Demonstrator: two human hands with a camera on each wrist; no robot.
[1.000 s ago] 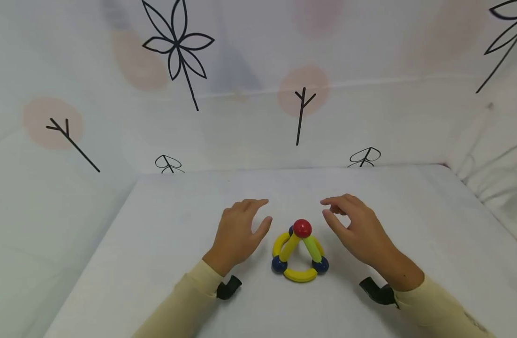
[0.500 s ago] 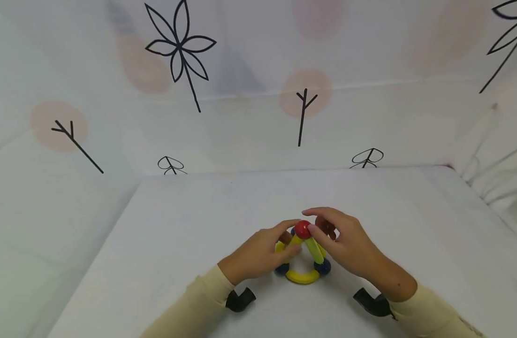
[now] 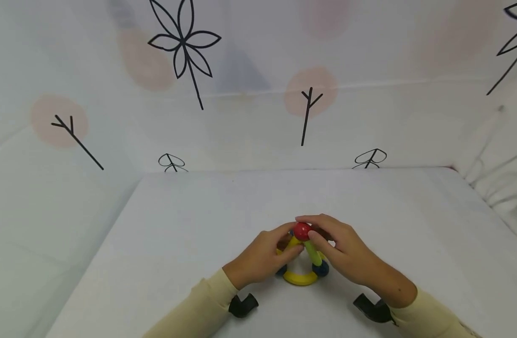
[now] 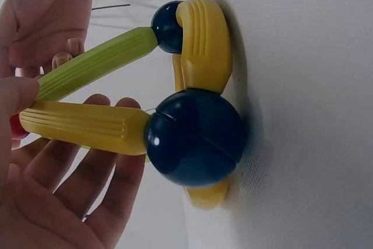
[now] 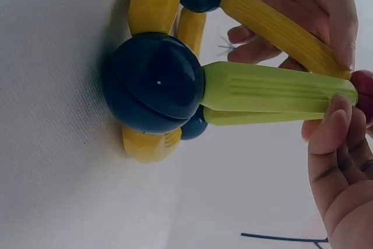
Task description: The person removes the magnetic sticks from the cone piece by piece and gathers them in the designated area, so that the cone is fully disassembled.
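Your left hand and right hand have moved inward. Your left grips a straight yellow rod; your right pinches a ridged lime-green rod beneath the glossy red ball.

Count: 1 red ball, 3 blue balls, 3 curved sticks, 3 straight sticks, 2 hands, 2 sleeves.

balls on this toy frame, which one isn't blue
The red ball, at the peak where the straight sticks meet. The other three balls are dark blue and sit low, at the corners of the yellow base.
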